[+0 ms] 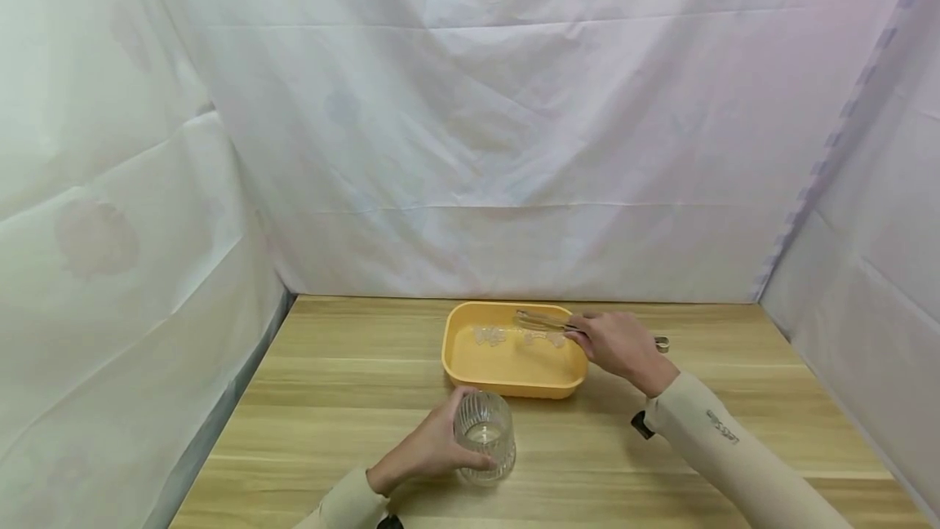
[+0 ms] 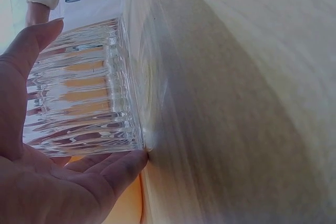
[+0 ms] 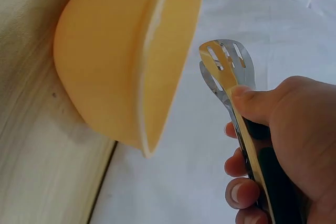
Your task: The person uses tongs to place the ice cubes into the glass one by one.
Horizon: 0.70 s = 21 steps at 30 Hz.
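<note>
A clear ribbed glass (image 1: 485, 435) stands upright on the table. My left hand (image 1: 441, 441) is curled round its side, thumb in front; the left wrist view shows the fingers (image 2: 123, 174) low by its base. Metal tongs (image 1: 542, 321) with slotted heads and dark grips are held in my right hand (image 1: 615, 343), above the right part of a yellow tray (image 1: 507, 388). In the right wrist view the tongs' heads (image 3: 226, 61) lie close together beside the tray's rim, with nothing visible between them. Several small clear pieces, like ice (image 1: 489, 336), lie in the tray.
The wood-grain table (image 1: 352, 398) reaches back to a white cloth (image 1: 470, 145) hung behind it. More cloth hangs at the left (image 1: 110, 268) and right sides. The glass stands in front of the tray, nearer to me.
</note>
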Each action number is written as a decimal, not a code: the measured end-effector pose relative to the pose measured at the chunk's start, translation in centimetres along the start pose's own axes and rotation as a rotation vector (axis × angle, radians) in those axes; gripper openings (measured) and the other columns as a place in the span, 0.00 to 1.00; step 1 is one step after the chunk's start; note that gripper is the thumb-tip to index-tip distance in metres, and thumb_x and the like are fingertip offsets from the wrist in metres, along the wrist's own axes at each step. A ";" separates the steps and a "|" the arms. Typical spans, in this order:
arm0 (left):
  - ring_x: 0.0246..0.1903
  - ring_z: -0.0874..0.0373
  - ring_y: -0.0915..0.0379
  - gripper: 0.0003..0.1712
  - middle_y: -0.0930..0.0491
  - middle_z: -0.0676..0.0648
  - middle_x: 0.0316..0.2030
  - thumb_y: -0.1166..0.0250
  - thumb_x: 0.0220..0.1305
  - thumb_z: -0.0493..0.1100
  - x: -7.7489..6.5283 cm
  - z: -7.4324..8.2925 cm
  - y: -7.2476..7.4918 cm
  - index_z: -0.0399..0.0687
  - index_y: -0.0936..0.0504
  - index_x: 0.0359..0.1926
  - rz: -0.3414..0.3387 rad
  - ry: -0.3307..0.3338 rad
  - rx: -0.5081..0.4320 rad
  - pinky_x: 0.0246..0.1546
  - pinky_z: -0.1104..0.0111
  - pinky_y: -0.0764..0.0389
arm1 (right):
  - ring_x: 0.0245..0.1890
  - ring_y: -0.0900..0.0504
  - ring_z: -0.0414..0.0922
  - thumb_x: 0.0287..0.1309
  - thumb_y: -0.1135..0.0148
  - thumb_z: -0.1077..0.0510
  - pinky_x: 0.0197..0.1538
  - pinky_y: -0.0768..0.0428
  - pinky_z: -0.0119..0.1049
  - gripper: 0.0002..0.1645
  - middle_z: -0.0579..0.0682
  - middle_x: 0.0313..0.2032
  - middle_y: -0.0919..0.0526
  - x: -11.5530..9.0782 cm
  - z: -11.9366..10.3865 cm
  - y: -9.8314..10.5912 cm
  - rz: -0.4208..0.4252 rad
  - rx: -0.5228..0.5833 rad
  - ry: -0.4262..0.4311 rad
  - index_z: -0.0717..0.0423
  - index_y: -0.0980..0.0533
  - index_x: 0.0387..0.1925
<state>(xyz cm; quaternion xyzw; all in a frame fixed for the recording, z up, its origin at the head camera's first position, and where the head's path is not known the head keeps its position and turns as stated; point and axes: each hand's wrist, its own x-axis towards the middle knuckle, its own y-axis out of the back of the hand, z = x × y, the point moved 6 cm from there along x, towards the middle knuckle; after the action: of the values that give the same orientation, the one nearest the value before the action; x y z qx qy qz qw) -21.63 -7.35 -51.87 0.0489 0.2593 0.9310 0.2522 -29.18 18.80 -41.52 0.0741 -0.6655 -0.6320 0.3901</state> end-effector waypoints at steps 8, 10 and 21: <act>0.54 0.49 0.26 0.55 0.24 0.45 0.55 0.18 0.41 0.56 0.0 0.0 0.0 0.58 0.39 0.67 -0.005 0.006 -0.009 0.53 0.50 0.24 | 0.16 0.27 0.37 0.64 0.36 0.48 0.20 0.28 0.34 0.10 0.44 0.27 0.16 -0.1 -0.1 1.6 0.085 -0.027 0.035 0.49 0.19 0.33; 0.54 0.49 0.26 0.54 0.24 0.45 0.54 0.18 0.41 0.55 0.0 0.1 0.0 0.59 0.39 0.67 -0.006 0.009 -0.015 0.52 0.50 0.23 | 0.15 0.27 0.36 0.69 0.42 0.45 0.19 0.29 0.33 0.15 0.44 0.26 0.17 -0.2 -0.3 2.0 0.097 -0.030 0.044 0.49 0.19 0.33; 0.54 0.49 0.26 0.53 0.24 0.46 0.54 0.17 0.40 0.55 0.0 0.1 0.1 0.60 0.38 0.66 0.000 0.015 -0.020 0.51 0.51 0.23 | 0.13 0.36 0.31 0.70 0.45 0.42 0.17 0.38 0.26 0.17 0.40 0.21 0.24 -0.6 -2.6 5.0 0.188 0.040 0.128 0.47 0.20 0.31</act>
<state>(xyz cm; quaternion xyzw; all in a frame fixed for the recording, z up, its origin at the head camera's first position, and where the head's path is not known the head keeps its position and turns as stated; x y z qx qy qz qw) -21.64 -7.37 -51.77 0.0394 0.2518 0.9338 0.2509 -25.19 18.02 -37.53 0.0594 -0.6559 -0.5731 0.4877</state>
